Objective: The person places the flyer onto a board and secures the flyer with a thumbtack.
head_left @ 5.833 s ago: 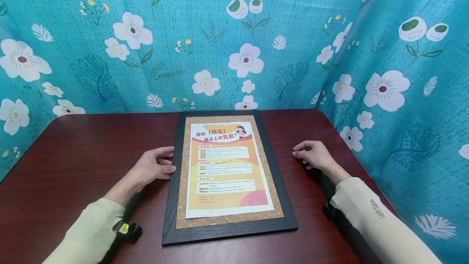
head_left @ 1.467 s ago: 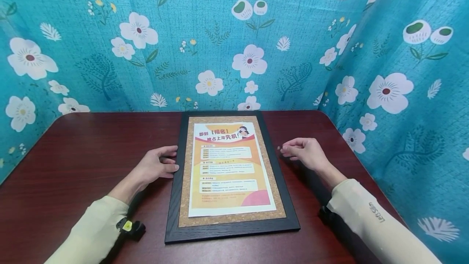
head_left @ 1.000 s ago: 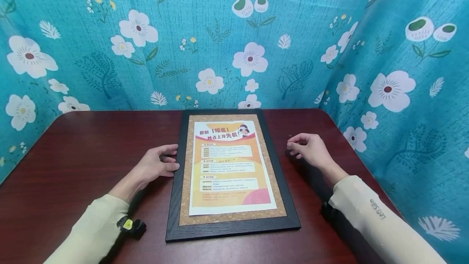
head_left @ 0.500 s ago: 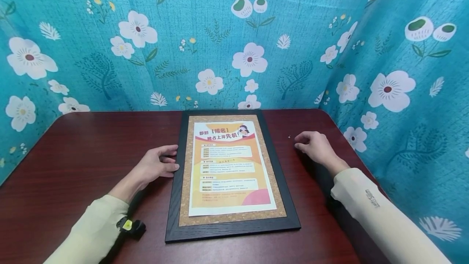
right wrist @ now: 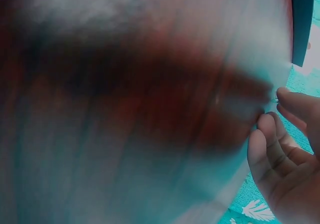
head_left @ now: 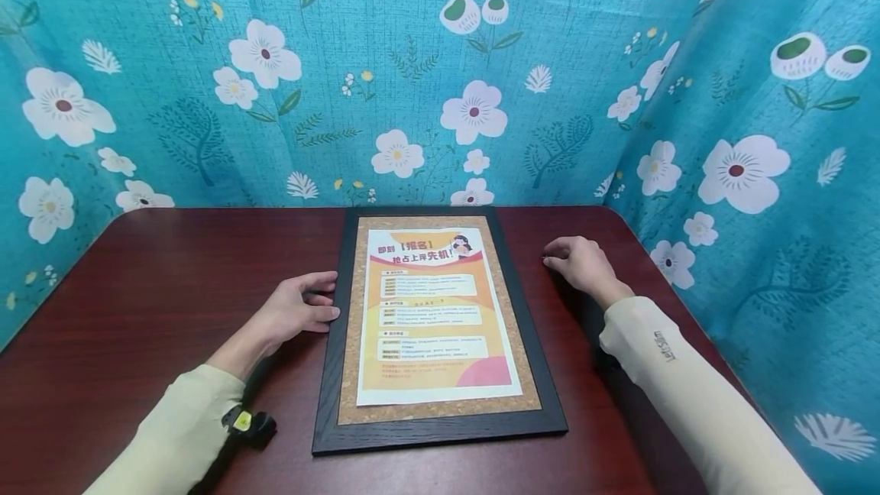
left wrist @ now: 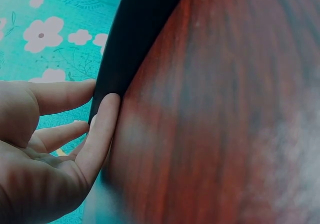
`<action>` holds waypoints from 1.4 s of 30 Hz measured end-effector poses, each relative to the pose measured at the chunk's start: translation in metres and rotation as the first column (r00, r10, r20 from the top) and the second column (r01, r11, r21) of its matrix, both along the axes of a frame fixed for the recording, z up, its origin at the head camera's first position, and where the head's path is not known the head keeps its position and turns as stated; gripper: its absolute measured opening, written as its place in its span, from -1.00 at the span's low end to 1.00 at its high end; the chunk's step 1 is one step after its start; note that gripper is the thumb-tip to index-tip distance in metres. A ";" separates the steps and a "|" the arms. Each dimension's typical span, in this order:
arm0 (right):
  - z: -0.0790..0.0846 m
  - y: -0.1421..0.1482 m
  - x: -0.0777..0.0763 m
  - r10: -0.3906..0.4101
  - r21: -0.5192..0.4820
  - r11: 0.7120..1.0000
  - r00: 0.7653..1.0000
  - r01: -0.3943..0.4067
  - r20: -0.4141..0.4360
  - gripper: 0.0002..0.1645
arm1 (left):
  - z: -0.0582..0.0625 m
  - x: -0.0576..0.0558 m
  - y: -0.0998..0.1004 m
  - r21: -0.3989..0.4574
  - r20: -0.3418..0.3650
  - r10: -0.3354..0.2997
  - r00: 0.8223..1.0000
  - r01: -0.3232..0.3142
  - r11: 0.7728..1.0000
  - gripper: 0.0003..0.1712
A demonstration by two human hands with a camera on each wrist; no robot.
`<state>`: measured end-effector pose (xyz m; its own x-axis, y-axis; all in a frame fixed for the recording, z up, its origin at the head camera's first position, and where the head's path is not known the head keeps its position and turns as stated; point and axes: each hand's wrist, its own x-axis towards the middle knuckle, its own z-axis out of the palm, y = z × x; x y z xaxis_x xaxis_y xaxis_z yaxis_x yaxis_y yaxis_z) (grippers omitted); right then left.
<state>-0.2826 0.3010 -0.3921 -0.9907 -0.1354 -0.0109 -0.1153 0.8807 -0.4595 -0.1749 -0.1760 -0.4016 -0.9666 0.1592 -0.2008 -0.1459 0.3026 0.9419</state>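
A black-framed cork board (head_left: 440,429) lies on the table, with a colourful printed sheet (head_left: 433,319) on it. My left hand (head_left: 302,304) touches the frame's left edge with fairly straight fingertips. The left wrist view shows the thumb and fingers of this left hand (left wrist: 55,149) against the dark frame (left wrist: 120,54). Right of the board, my right hand (head_left: 580,264) reaches down with bent fingers to a tiny glinting thing (head_left: 545,257). In the right wrist view, this tiny thing (right wrist: 275,100) lies by a tip of my right hand (right wrist: 290,149); its kind and any pinch stay unclear.
A dark red wooden table (head_left: 172,281) carries the board. Behind it and at the right hangs a turquoise flowered curtain (head_left: 412,98). Each forearm has a pale sleeve (head_left: 687,373), and a small black device (head_left: 254,426) sits at the left wrist.
The right hand was near the frame's right edge, then drew back right, leaving the tiny thing exposed on the table. Now its fingertips are back at that thing. The left hand has stayed at the frame.
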 end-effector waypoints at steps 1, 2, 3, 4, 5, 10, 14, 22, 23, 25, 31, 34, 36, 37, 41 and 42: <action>0.000 -0.001 -0.001 -0.008 0.003 1.000 1.000 0.008 0.000 -0.66 | 0.000 0.000 0.000 0.003 -0.002 -0.002 1.000 0.002 1.000 -0.19; -0.001 -0.001 -0.002 -0.013 0.004 1.000 1.000 0.013 0.001 -0.68 | 0.000 0.001 0.000 0.006 -0.005 -0.005 1.000 0.005 1.000 -0.18; -0.001 -0.001 -0.002 -0.020 0.006 1.000 1.000 0.020 0.000 -0.70 | 0.000 0.001 0.001 0.008 -0.006 -0.005 1.000 0.005 1.000 -0.18; -0.002 -0.002 -0.003 -0.025 0.006 1.000 1.000 0.025 0.002 -0.71 | 0.000 0.001 0.001 0.010 -0.006 -0.005 1.000 0.006 1.000 -0.18; -0.002 -0.002 -0.003 -0.027 0.005 1.000 1.000 0.027 0.002 -0.73 | 0.001 0.001 0.001 0.011 -0.006 -0.005 1.000 0.005 1.000 -0.18; -0.002 0.000 -0.003 -0.024 0.000 1.000 1.000 0.024 0.005 -0.79 | 0.001 0.001 0.001 0.015 -0.004 -0.005 1.000 0.005 1.000 -0.18; -0.001 0.001 -0.001 -0.023 -0.009 1.000 1.000 0.023 0.011 -0.82 | 0.001 0.001 0.000 0.010 -0.004 -0.006 1.000 0.006 1.000 -0.19; -0.001 0.001 0.000 -0.033 -0.031 0.999 0.999 0.034 0.024 -0.86 | -0.001 0.001 0.000 0.007 -0.005 -0.006 1.000 0.006 1.000 -0.19; -0.001 0.001 0.000 -0.031 -0.033 0.999 0.999 0.031 0.024 -0.86 | -0.001 0.001 0.000 0.006 -0.007 -0.006 1.000 0.006 1.000 -0.19; -0.001 0.002 -0.001 -0.022 -0.035 0.999 0.999 0.023 0.023 -0.87 | -0.001 0.001 0.000 0.003 -0.010 -0.007 1.000 0.007 1.000 -0.19; -0.001 0.002 -0.002 -0.010 -0.043 0.999 1.000 0.011 0.025 -0.83 | 0.000 0.000 0.000 -0.015 0.001 0.007 1.000 -0.007 1.000 -0.19; -0.001 0.000 -0.003 -0.013 -0.045 0.999 1.000 0.013 0.015 -0.79 | 0.000 0.000 0.000 -0.016 0.003 0.013 1.000 -0.013 1.000 -0.19; -0.001 -0.001 -0.003 -0.016 -0.048 0.999 1.000 0.016 0.008 -0.77 | 0.001 0.000 0.000 -0.014 0.000 0.008 1.000 -0.008 1.000 -0.19; -0.001 -0.002 -0.003 -0.017 -0.051 0.999 1.000 0.017 0.007 -0.76 | 0.001 0.000 0.000 -0.011 -0.002 0.006 1.000 -0.006 1.000 -0.19; -0.001 -0.005 -0.003 -0.034 -0.059 0.998 0.999 0.035 0.012 -0.77 | 0.001 0.000 0.000 -0.007 -0.005 -0.001 1.000 0.001 1.000 -0.19; -0.001 -0.005 -0.003 -0.038 -0.060 0.997 0.999 0.039 0.014 -0.78 | 0.001 0.000 0.000 -0.008 -0.007 -0.002 1.000 0.002 1.000 -0.19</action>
<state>-0.2858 0.2958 -0.3931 -0.9951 -0.0976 -0.0165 -0.0754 0.8549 -0.5133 -0.1746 -0.1759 -0.4006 -0.9676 0.1595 -0.1957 -0.1390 0.3107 0.9403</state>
